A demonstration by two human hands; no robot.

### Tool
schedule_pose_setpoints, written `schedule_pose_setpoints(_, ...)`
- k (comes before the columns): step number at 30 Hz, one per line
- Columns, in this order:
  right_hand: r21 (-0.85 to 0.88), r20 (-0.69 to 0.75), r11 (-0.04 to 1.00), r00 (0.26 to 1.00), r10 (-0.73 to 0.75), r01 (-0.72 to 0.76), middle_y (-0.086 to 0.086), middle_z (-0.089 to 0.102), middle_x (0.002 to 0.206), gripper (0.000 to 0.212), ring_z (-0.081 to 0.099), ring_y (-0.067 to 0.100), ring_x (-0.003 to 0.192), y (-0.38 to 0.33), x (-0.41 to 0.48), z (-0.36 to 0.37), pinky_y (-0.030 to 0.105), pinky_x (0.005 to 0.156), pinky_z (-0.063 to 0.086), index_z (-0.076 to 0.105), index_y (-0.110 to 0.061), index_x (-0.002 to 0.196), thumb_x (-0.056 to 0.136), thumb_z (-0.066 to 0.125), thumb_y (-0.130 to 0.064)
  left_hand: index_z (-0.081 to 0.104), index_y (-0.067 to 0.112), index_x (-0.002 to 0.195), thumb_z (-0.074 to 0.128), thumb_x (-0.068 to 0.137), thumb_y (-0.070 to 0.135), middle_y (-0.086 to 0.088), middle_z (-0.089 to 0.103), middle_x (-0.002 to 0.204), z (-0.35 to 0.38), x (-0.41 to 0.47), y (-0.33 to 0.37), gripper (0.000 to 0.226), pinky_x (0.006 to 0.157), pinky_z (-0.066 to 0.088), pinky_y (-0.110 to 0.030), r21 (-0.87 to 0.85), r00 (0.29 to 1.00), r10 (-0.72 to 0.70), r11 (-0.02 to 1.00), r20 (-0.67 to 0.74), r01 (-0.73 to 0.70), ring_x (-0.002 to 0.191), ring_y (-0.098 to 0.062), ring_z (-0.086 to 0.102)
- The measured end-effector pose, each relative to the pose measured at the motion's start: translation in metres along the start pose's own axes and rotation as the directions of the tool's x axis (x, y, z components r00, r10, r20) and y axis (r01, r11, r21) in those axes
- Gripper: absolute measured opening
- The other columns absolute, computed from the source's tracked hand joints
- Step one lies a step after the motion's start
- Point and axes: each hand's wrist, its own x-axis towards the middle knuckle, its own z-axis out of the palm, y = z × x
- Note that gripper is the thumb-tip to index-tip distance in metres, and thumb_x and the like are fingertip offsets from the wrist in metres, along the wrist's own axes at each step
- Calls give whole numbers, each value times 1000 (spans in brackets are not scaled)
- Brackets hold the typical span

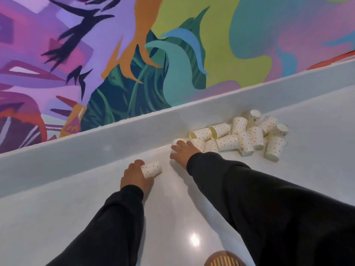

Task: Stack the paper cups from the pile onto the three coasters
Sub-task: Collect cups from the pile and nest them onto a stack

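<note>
A pile of white paper cups with red dots (240, 134) lies on the white counter (96, 217), most on their sides. My left hand (135, 176) grips one dotted cup (152, 168) that lies sideways just above the counter, left of the pile. My right hand (181, 152) reaches over the pile's left end, fingers curled over another cup (177, 142) that is mostly hidden beneath them. One round brown coaster (223, 259) with yellow stripes shows at the bottom edge, partly covered by my right sleeve. No other coaster is in view.
A raised white ledge (115, 135) runs along the back of the counter, right behind the pile. Above it is a colourful mural wall (134, 54). A ceiling light glares on the counter (194, 239) between my arms.
</note>
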Motion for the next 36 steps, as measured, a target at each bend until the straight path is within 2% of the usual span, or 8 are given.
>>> schedule_pose_setpoints(3, 21, -37, 999, 999, -31, 32, 14, 36, 155, 39, 29, 41, 144, 2, 8, 3, 50, 109, 40, 56, -17, 141, 102, 54, -12, 49, 33, 122, 81, 67, 27, 4, 61, 108, 6, -10, 6, 64, 82, 54, -34, -113, 999, -15, 993, 41, 19, 97, -20, 62)
schedule_pose_setpoints(5, -61, -13, 998, 999, -34, 33, 16, 33, 158, 39, 30, 41, 145, 0, 12, -2, 48, 113, 39, 59, -14, 141, 102, 55, -14, 51, 31, 122, 83, 67, 25, 4, 62, 108, 13, -19, 12, 64, 77, 51, -29, -149, 998, -11, 989, 65, 20, 97, -19, 62)
schedule_pose_setpoints(10, 43, 5, 998, 999, -35, 34, 17, 25, 163, 45, 27, 39, 148, 5, 11, -13, 44, 115, 38, 58, -13, 140, 96, 67, -17, 51, 30, 121, 87, 75, 29, 4, 61, 107, 26, -44, 28, 58, 60, 41, -15, -384, 995, -65, 919, 81, 91, 90, -11, 57)
schedule_pose_setpoints(14, 323, -183, 946, 977, 106, -42, 11, 50, 146, 46, 45, 33, 131, 9, 4, -24, 43, 108, 43, 59, -20, 139, 94, 68, -18, 53, 26, 125, 87, 77, 22, 0, 61, 116, 27, -57, 28, 59, 60, 44, -16, -572, 994, -82, 813, 69, 106, 95, -13, 59)
schedule_pose_setpoints(17, 669, -166, 732, 934, 318, -130, 5, 63, 134, 53, 57, 28, 121, 13, -8, -40, 41, 108, 44, 61, -22, 134, 86, 79, -36, 53, 19, 124, 82, 81, 4, -2, 58, 113, 17, -65, 31, 54, 50, 48, -9, -690, 989, -60, 711, 132, 135, 91, -12, 57)
schedule_pose_setpoints(21, 932, 1, 322, 890, 457, -166, -1, 67, 124, 54, 63, 24, 110, 20, -40, -59, 38, 100, 50, 62, -23, 130, 85, 81, -44, 53, 24, 124, 86, 77, 12, -3, 61, 117, 1, -70, 42, 59, 55, 50, -13, -730, 994, 0, 678, 107, 79, 100, -18, 61)
schedule_pose_setpoints(30, 999, -41, 29, 856, 515, 30, -4, 73, 99, 30, 67, 14, 95, 11, -196, -104, 26, 70, 52, 71, -17, 111, 86, 82, -29, 52, 35, 130, 89, 72, 42, 16, 63, 125, -16, -172, 75, 69, 81, 57, -23, -839, 952, 288, 539, 100, -75, 113, -4, 61)
schedule_pose_setpoints(36, 977, -19, -166, 822, 569, 137, 7, 75, 112, 28, 71, 26, 106, -9, -306, -78, 50, 81, 61, 73, -16, 111, 86, 79, -28, 58, 55, 120, 89, 62, 49, 22, 66, 125, -8, -241, 69, 66, 95, 53, -30, -787, 926, 364, 598, 99, -151, 119, -2, 61)
